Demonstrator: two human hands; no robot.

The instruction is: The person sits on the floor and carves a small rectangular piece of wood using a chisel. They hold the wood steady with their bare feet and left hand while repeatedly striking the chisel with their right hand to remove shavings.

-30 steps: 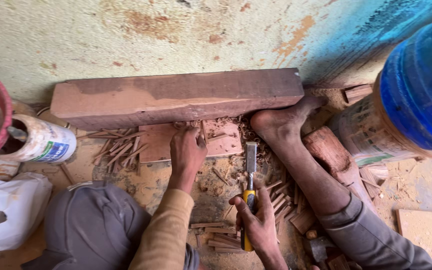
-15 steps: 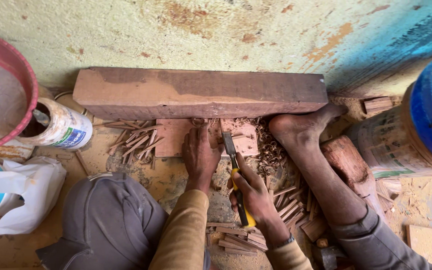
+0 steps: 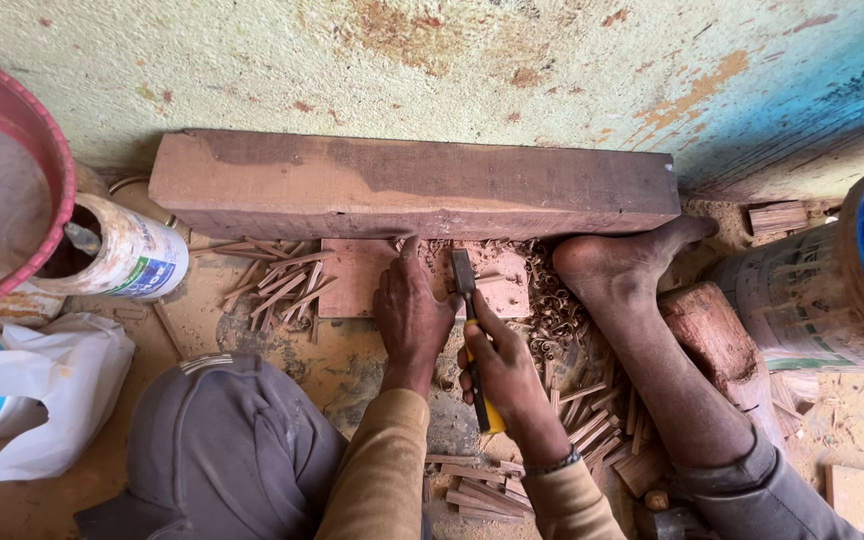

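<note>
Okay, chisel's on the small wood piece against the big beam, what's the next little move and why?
Probably push the chisel forward in a short paring stroke. The right hand grips its yellow handle with the blade tip resting on the flat wood piece, the left hand pins that piece down, and the beam backs it as a stop.

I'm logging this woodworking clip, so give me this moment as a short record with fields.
Setting: floor by a wall, long wooden beam against it
Left hand: pressed flat on a small wooden board
Right hand: grips a yellow-handled chisel, blade on the board
Bare foot: braced against the beam
Nearby: wood strips, tin, white bag
</note>
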